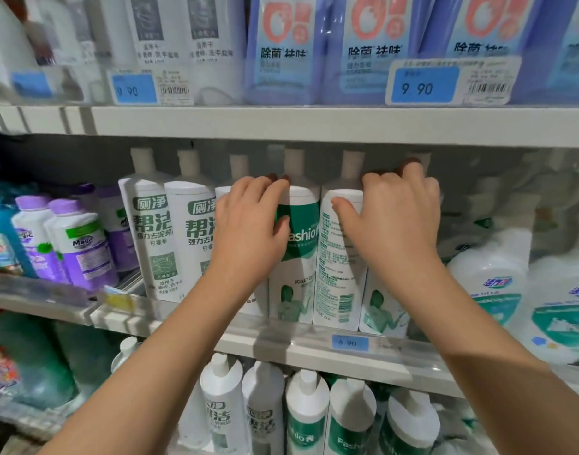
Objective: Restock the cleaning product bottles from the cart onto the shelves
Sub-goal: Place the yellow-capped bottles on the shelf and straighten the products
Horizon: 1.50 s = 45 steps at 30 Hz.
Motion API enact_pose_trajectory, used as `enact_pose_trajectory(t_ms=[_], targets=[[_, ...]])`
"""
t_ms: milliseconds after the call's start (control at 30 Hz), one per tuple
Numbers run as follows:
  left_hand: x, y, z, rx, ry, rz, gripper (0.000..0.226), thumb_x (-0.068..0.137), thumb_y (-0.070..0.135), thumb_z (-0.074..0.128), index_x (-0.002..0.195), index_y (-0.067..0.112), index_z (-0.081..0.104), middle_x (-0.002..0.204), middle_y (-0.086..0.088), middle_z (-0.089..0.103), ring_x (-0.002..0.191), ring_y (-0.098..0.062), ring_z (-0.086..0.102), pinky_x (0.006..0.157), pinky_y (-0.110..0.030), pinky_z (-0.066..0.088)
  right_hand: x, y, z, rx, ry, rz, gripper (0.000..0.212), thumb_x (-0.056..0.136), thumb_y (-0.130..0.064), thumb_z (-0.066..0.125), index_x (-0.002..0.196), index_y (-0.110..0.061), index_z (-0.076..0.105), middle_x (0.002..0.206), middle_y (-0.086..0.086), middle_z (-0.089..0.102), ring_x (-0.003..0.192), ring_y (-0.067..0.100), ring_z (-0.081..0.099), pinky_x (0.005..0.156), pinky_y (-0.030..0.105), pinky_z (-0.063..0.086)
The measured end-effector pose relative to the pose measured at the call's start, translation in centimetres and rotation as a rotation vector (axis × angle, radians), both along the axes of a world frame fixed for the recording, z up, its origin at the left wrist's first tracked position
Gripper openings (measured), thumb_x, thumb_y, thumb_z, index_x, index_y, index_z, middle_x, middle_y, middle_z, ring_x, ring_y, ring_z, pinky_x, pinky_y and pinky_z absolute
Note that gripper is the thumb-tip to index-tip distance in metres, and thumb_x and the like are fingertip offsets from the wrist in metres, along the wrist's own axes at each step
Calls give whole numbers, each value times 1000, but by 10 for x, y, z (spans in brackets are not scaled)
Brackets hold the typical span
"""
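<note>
On the middle shelf (314, 348) stands a row of white toilet-cleaner bottles with tall necks. My left hand (252, 224) grips the shoulder of one white bottle, its fingers hooked over the top and its thumb against the neighbouring green-labelled bottle (298, 257). My right hand (393, 218) grips the shoulder of another white bottle (339, 274) turned with its printed back label outward; the fingers curl over the top and the thumb presses the front. Two white bottles with green Chinese labels (157, 238) stand to the left.
Purple and blue bottles (78, 244) fill the shelf section at left. Round white jugs (491, 284) sit at right. The upper shelf (314, 121) holds white bottles and blue refill pouches (281, 50) close overhead. More white bottles (308, 412) stand on the lower shelf. No cart is in view.
</note>
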<state>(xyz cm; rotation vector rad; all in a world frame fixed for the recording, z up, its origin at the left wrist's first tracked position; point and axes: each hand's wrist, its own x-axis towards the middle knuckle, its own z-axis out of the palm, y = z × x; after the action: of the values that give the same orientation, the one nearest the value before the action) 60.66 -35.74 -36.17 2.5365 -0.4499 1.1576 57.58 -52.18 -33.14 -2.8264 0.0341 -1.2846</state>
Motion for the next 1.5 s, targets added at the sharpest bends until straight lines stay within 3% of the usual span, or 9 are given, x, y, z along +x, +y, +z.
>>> enact_pose_trajectory(t_ms=[200, 433, 700, 867, 967, 1067, 1233, 1367, 1500], targets=[[4, -1, -1, -29, -45, 24, 41, 90, 24, 56, 130, 18, 54, 128, -3, 55, 129, -24, 35, 101, -39, 25, 0, -3, -1, -45, 87, -40, 53, 91, -58, 40, 103, -10, 60, 104, 11, 66, 116, 29, 44, 101, 44, 23], [5, -3, 4, -60, -24, 29, 32, 92, 30, 53, 123, 25, 54, 122, 3, 58, 129, -18, 34, 100, -36, 23, 7, -11, 8, 45, 274, 100, 42, 87, -59, 47, 94, -18, 46, 105, 5, 63, 105, 27, 54, 94, 43, 31], [6, -4, 7, -61, -14, 21, 27, 92, 32, 53, 119, 26, 54, 117, 5, 58, 123, -17, 37, 97, -36, 26, 10, -12, 4, 152, 166, 104, 51, 76, -68, 56, 87, -20, 46, 82, -3, 51, 100, 24, 54, 90, 40, 32], [7, -5, 7, -69, -22, 20, 26, 92, 31, 53, 118, 25, 54, 118, 4, 57, 123, -18, 37, 98, -36, 25, 11, -10, 4, 99, 127, 40, 55, 75, -74, 53, 82, -20, 46, 76, -4, 45, 104, 23, 53, 108, 47, 19], [8, -6, 7, -76, -14, 19, 25, 93, 31, 52, 117, 25, 53, 117, 4, 57, 122, -18, 38, 99, -37, 24, 13, -9, 3, 109, 174, 85, 48, 84, -67, 45, 81, -19, 48, 84, -1, 55, 103, 22, 53, 107, 49, 18], [8, -5, 5, -72, -21, 9, 25, 93, 31, 52, 117, 24, 53, 117, 4, 57, 121, -18, 39, 100, -36, 24, 16, -9, 6, 153, 198, 123, 42, 87, -58, 47, 72, -19, 45, 75, -3, 50, 93, 24, 54, 93, 43, 28], [10, -5, 4, -73, -43, 3, 25, 92, 30, 53, 117, 23, 54, 117, 3, 57, 120, -18, 40, 100, -36, 24, 19, -7, 10, 196, 183, 92, 51, 78, -67, 56, 64, -21, 39, 75, -3, 48, 86, 24, 50, 101, 46, 31], [10, -4, 3, -63, -41, 2, 28, 92, 30, 53, 120, 24, 53, 116, 3, 57, 120, -18, 40, 100, -36, 25, 18, -4, 9, 158, 200, 61, 53, 77, -72, 54, 71, -20, 47, 75, -4, 47, 84, 22, 44, 94, 43, 32], [10, -2, 3, -41, -30, 2, 32, 92, 30, 53, 123, 24, 52, 117, 2, 56, 120, -19, 39, 101, -37, 25, 17, -1, 11, 162, 268, 101, 37, 84, -49, 52, 66, -17, 46, 70, -4, 49, 90, 25, 52, 94, 44, 29]])
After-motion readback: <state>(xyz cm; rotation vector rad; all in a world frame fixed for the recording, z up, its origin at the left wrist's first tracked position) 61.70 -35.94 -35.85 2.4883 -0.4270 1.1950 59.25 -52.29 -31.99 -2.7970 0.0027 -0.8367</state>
